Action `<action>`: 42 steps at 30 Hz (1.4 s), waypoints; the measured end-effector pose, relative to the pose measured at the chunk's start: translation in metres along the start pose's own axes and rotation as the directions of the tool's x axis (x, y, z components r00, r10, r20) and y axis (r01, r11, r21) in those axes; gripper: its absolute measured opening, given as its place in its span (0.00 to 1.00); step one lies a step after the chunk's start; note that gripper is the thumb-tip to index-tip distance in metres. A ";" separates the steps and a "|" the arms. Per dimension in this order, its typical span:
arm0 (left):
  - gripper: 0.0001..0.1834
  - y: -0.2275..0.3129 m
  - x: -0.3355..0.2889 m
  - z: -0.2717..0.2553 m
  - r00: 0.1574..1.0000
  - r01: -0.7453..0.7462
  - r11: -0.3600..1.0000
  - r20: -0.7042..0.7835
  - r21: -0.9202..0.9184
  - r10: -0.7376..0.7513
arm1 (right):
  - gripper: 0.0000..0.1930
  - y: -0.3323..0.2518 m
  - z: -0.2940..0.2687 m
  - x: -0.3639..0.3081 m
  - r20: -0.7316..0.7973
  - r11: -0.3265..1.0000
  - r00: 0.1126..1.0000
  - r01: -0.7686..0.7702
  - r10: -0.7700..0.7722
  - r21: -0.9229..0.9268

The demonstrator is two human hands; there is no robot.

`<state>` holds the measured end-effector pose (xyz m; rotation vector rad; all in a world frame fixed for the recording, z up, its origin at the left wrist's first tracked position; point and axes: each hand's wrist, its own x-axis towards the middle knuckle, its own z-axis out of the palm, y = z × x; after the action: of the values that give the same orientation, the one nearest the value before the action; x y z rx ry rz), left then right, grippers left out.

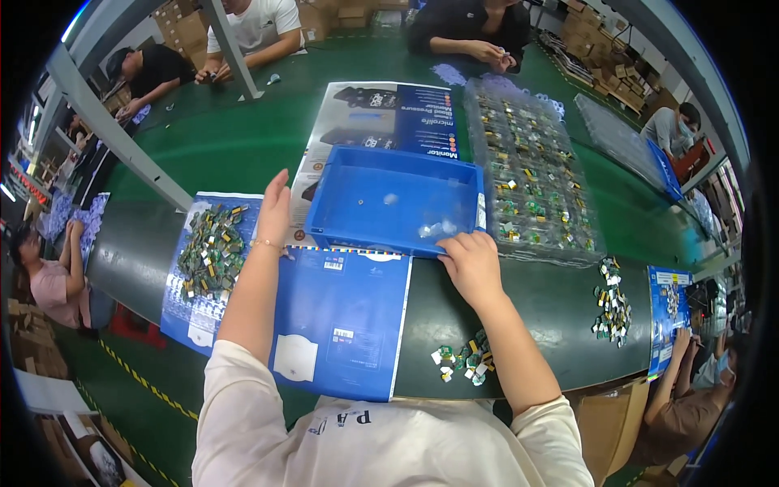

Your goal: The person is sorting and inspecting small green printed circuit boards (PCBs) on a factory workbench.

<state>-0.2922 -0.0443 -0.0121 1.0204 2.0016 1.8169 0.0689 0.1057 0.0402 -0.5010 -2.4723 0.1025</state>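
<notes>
Two bare arms out, worked at a long green table [552, 333] with a blue bin [373, 183] on top. Took the bin as the middle of the clock, with 12 pointing away from the body.

Close by, at 5 o'clock, had a small heap of green boards [466, 361] beside the right arm. At 6 to 7 o'clock, saw a blue printed sheet [341, 280] lying flat. Had the right hand [472, 264] on the bin's near corner at 4 o'clock, with fingers bent over the rim, pinching the edge. Could not tell how hard. Held the left hand [276, 207] up just beside the bin's short wall at 9 o'clock, with fingers straight and side by side. Could not tell about touching there. Wore a thin bracelet [268, 243] on that wrist.

Inside the bin, saw small clear bits [438, 229], mostly toward 4 o'clock. Between 8 and 9, saw a big heap of green boards [213, 252] on another blue sheet [180, 304].

Farther off, at 4, saw a loose heap of green boards [613, 308]. Between 2 and 3, saw stacked clear trays [531, 170] full of more boards. At 12, saw a picture sheet [381, 122], partly under the bin.

Far away, at 1, saw a person in dark clothes [446, 24] near some lilac pieces [449, 75]. At 11, saw a person in a white shirt [276, 24]. At 10, saw a person in a cap [154, 73], bent over the table.
</notes>
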 end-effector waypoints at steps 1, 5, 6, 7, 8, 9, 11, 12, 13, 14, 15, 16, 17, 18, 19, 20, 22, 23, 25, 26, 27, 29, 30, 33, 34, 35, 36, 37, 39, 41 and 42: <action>0.21 0.012 -0.001 -0.003 0.998 0.020 1.000 -0.062 -0.018 -0.021 | 0.13 0.000 -0.001 0.001 0.040 1.000 0.999 -0.002 0.002 0.011; 0.19 0.065 -0.025 -0.013 0.969 0.140 0.963 -0.166 -0.230 -0.181 | 0.17 -0.010 -0.017 0.003 0.023 0.995 1.000 0.006 -0.008 0.104; 0.18 0.076 -0.033 -0.018 0.971 0.176 0.926 -0.098 -0.333 -0.220 | 0.22 -0.010 -0.025 0.001 0.037 0.994 0.999 0.021 -0.025 0.112; 0.18 0.096 -0.049 -0.022 0.986 0.144 0.945 -0.040 -0.292 -0.162 | 0.23 -0.008 -0.028 -0.002 0.036 0.993 0.999 0.019 -0.024 0.120; 0.18 0.102 -0.064 -0.038 0.986 0.137 0.953 -0.058 -0.271 -0.159 | 0.24 -0.007 -0.031 -0.008 0.036 0.992 0.999 0.016 -0.021 0.128; 0.17 0.106 -0.077 -0.067 0.977 0.177 0.965 -0.081 -0.195 -0.196 | 0.25 -0.008 -0.040 -0.012 0.059 0.985 0.998 -0.011 0.001 0.170; 0.17 0.101 -0.105 -0.135 0.940 0.217 0.976 -0.270 0.001 -0.209 | 0.27 -0.012 -0.052 -0.022 0.075 0.968 0.997 -0.035 0.017 0.248; 0.16 0.095 -0.122 -0.173 0.895 0.231 0.966 -0.414 0.118 -0.164 | 0.27 -0.012 -0.060 -0.029 0.045 0.961 0.999 -0.040 0.029 0.275; 0.16 0.085 -0.147 -0.215 0.789 0.307 0.952 -0.564 0.015 -0.245 | 0.27 -0.013 -0.066 -0.037 0.012 0.946 0.999 -0.039 0.037 0.323; 0.15 0.075 -0.170 -0.250 0.656 0.353 0.930 -0.682 -0.102 -0.323 | 0.26 -0.012 -0.071 -0.044 -0.024 0.931 0.998 -0.039 0.051 0.363; 0.19 0.071 -0.192 -0.271 0.574 0.433 0.861 -0.655 -0.267 -0.491 | 0.26 -0.008 -0.071 -0.052 -0.021 0.928 0.999 -0.035 0.046 0.371; 0.22 0.068 -0.212 -0.280 0.481 0.495 0.758 -0.593 -0.424 -0.646 | 0.26 -0.004 -0.074 -0.062 -0.048 0.900 0.994 -0.069 0.099 0.431; 0.24 0.063 -0.231 -0.281 0.480 0.547 0.706 -0.522 -0.450 -0.705 | 0.25 0.000 -0.074 -0.071 -0.069 0.862 0.986 -0.097 0.151 0.498; 0.26 0.063 -0.244 -0.286 0.470 0.598 0.650 -0.451 -0.469 -0.759 | 0.25 0.005 -0.075 -0.079 -0.066 0.849 0.982 -0.117 0.176 0.515; 0.29 0.064 -0.242 -0.267 0.496 0.543 0.583 -0.329 -0.605 -0.804 | 0.24 0.009 -0.075 -0.087 -0.092 0.808 0.967 -0.144 0.237 0.571; 0.32 0.057 -0.246 -0.259 0.538 0.460 0.583 -0.311 -0.670 -0.783 | 0.24 0.012 -0.077 -0.096 -0.106 0.754 0.949 -0.165 0.297 0.636; 0.33 0.061 -0.242 -0.238 0.571 0.448 0.516 -0.211 -0.730 -0.793 | 0.24 0.017 -0.081 -0.104 -0.101 0.725 0.932 -0.199 0.348 0.659; 0.33 0.065 -0.238 -0.229 0.573 0.460 0.506 -0.191 -0.730 -0.797 | 0.23 0.019 -0.083 -0.105 -0.120 0.713 0.908 -0.227 0.401 0.664; 0.34 0.074 -0.230 -0.214 0.578 0.469 0.493 -0.168 -0.733 -0.799 | 0.23 0.023 -0.084 -0.109 -0.129 0.709 0.910 -0.212 0.395 0.673; 0.35 0.080 -0.226 -0.207 0.540 0.475 0.499 -0.207 -0.724 -0.815 | 0.23 0.024 -0.086 -0.111 -0.141 0.706 0.909 -0.198 0.391 0.680; 0.36 0.084 -0.224 -0.205 0.503 0.481 0.508 -0.249 -0.715 -0.827 | 0.23 0.025 -0.087 -0.114 -0.145 0.707 0.910 -0.194 0.389 0.680; 0.37 0.077 -0.224 -0.206 0.507 0.444 0.510 -0.263 -0.737 -0.821 | 0.20 0.027 -0.088 -0.119 -0.150 0.701 0.892 -0.221 0.426 0.678; 0.38 0.071 -0.224 -0.208 0.505 0.412 0.508 -0.274 -0.757 -0.818 | 0.20 0.029 -0.088 -0.123 -0.156 0.703 0.891 -0.218 0.426 0.677; 0.38 0.051 -0.222 -0.226 0.537 0.402 0.469 -0.212 -0.786 -0.816 | 0.18 0.034 -0.091 -0.129 -0.122 0.690 0.909 -0.210 0.399 0.693; 0.38 0.048 -0.218 -0.223 0.543 0.406 0.464 -0.200 -0.787 -0.816 | 0.16 0.033 -0.092 -0.129 -0.110 0.722 0.923 -0.210 0.369 0.659; 0.32 0.046 -0.212 -0.220 0.524 0.436 0.456 -0.193 -0.776 -0.829 | 0.14 0.032 -0.095 -0.128 -0.098 0.754 0.935 -0.209 0.340 0.623; 0.26 0.044 -0.204 -0.218 0.508 0.468 0.448 -0.184 -0.761 -0.842 | 0.14 0.030 -0.099 -0.130 -0.108 0.761 0.931 -0.214 0.348 0.613; 0.26 0.036 -0.203 -0.224 0.517 0.468 0.452 -0.179 -0.759 -0.837 | 0.13 0.028 -0.103 -0.130 -0.109 0.768 0.929 -0.221 0.353 0.601; 0.11 0.007 -0.194 -0.236 0.649 0.461 0.539 -0.146 -0.706 -0.747 | 0.12 0.022 -0.115 -0.132 -0.101 0.794 0.928 -0.248 0.360 0.555; 0.06 -0.014 -0.194 -0.248 0.633 0.478 0.635 -0.263 -0.608 -0.728 | 0.11 0.010 -0.121 -0.122 -0.077 0.828 0.928 -0.284 0.364 0.483; 0.07 -0.001 -0.190 -0.232 0.586 0.537 0.618 -0.273 -0.575 -0.763 | 0.11 0.008 -0.116 -0.122 -0.077 0.829 0.927 -0.289 0.367 0.478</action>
<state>-0.2974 -0.3441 -0.0192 -0.3923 1.6871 1.9983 0.2295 0.0623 0.0658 -0.6881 -2.0757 0.7409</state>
